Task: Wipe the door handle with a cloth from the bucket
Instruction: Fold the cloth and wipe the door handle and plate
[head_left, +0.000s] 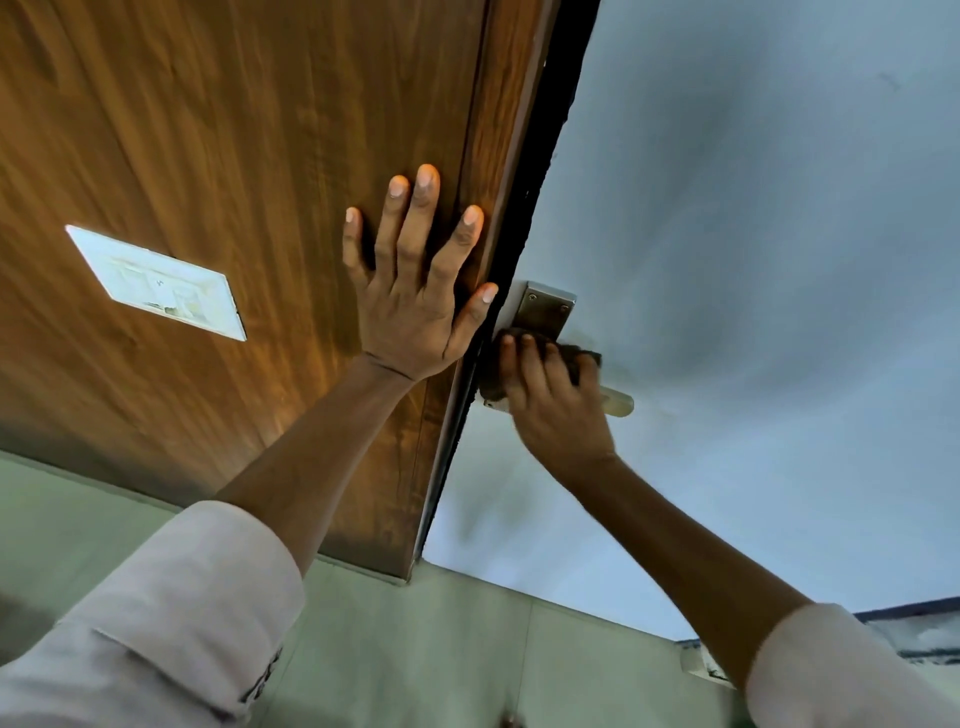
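Taking the door handle as the landmark and working left to right: far to its left a pale rectangular plate sits on the wooden door. Nearer, just left of the handle, the left hand lies flat and released against the wood, fingers spread, thumb at the door's edge. On the handle itself the right hand is clenched around a dark cloth, pressing it over the lever just below the metal backplate.

Risks, as I judge them: the door could swing if the bracing palm slips, pinching the thumb at the dark gap beside the frame; a hard rub could push the lever down; the cloth could bunch and miss the lever's far end.

Most of the lever is hidden under the fingers and cloth; only its pale tip shows. The bucket is out of view, and the picture is blurred.
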